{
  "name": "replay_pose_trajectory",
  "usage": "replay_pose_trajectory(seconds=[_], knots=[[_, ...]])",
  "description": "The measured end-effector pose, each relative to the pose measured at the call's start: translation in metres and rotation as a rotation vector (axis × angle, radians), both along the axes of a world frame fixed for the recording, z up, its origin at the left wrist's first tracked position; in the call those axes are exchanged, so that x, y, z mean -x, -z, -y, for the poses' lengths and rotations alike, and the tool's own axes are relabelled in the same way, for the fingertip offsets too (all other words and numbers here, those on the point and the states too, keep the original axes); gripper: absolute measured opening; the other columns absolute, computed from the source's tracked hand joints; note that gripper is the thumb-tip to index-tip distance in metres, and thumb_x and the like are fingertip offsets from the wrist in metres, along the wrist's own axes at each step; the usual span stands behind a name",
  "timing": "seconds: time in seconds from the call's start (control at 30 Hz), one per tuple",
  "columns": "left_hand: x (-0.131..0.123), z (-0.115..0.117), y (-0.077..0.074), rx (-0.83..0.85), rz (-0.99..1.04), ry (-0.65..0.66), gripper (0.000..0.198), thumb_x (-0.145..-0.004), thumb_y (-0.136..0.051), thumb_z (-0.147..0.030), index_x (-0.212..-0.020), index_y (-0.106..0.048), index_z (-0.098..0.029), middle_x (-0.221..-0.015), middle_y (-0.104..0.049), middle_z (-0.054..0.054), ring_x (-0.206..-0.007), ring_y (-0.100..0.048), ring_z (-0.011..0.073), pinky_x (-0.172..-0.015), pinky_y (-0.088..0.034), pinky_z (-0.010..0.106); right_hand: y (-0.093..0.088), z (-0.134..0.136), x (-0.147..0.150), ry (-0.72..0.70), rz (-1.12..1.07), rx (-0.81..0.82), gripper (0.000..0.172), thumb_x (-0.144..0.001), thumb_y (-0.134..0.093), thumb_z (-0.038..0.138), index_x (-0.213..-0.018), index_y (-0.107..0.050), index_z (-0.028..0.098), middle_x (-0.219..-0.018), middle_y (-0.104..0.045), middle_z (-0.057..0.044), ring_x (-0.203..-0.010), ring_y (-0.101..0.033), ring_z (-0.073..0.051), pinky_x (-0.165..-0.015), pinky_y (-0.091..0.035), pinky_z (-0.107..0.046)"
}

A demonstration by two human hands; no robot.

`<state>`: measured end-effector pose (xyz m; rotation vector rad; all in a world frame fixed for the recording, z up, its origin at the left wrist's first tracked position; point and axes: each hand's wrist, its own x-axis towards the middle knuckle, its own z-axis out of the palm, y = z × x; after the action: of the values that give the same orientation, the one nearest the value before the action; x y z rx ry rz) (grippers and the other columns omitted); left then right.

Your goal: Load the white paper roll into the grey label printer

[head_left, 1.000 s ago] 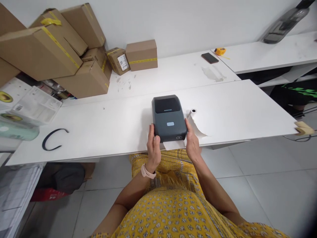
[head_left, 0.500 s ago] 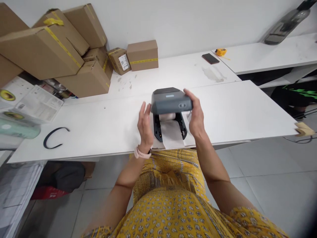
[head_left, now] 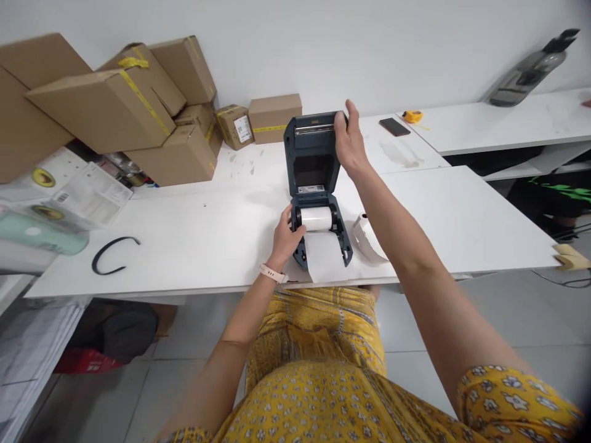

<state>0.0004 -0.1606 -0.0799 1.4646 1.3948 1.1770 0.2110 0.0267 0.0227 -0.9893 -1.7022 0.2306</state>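
A dark grey label printer (head_left: pixel 347 246) stands at the table's front edge with its lid (head_left: pixel 292 157) raised upright. Inside the base lies a white paper roll (head_left: pixel 316 218), and its paper strip (head_left: pixel 322 255) runs forward over the front. My right hand (head_left: pixel 349 141) grips the lid's upper right corner, thumb on the inner side. At the base's left side, my left hand (head_left: pixel 287 237) holds the edge, its thumb by the roll. Another white label roll (head_left: pixel 367 237) lies right of the printer, partly behind my right forearm.
Cardboard boxes (head_left: pixel 161 147) are piled at the back left. A black headband (head_left: pixel 99 255) and a green cylinder (head_left: pixel 46 232) lie at the left. Toward the back right are a phone (head_left: pixel 394 127), a yellow tape measure (head_left: pixel 412 116) and a dark bottle (head_left: pixel 526 74).
The lid has swung up and back from half lowered to upright, my right hand moving with it. My left hand has come down onto the base's left side. The view has shifted slightly.
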Motion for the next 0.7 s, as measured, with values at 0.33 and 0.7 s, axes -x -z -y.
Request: replay_pose_trajectory(seconds=[0.33, 0.7], knots=[[0.008, -0.027, -0.006, 0.277, 0.164, 0.132, 0.093, -0.067, -0.066, -0.015, -0.156, -0.038, -0.013, -0.141, -0.065, 0.018, -0.114, -0.069, 0.0258, -0.091, -0.057, 0.036, 0.015, 0.127, 0.003, -0.285, 0.394, 0.254, 0.04, -0.095, -0.058, 0.044, -0.125, -0.072, 0.023, -0.128, -0.073, -0.012, -0.121, -0.067, -0.033, -0.109, -0.052, -0.053], [0.018, -0.027, -0.045, 0.34, -0.592, 0.246, 0.052, -0.08, -0.061, -0.035, -0.128, -0.063, -0.015, -0.085, -0.077, 0.009, -0.06, -0.068, 0.0256, -0.072, -0.053, 0.037, 0.041, 0.1, 0.024, -0.391, 1.052, 0.573, 0.09, -0.075, -0.079, 0.052, -0.156, -0.047, 0.026, -0.151, -0.063, -0.013, -0.135, -0.061, -0.044, -0.115, -0.044, -0.059]])
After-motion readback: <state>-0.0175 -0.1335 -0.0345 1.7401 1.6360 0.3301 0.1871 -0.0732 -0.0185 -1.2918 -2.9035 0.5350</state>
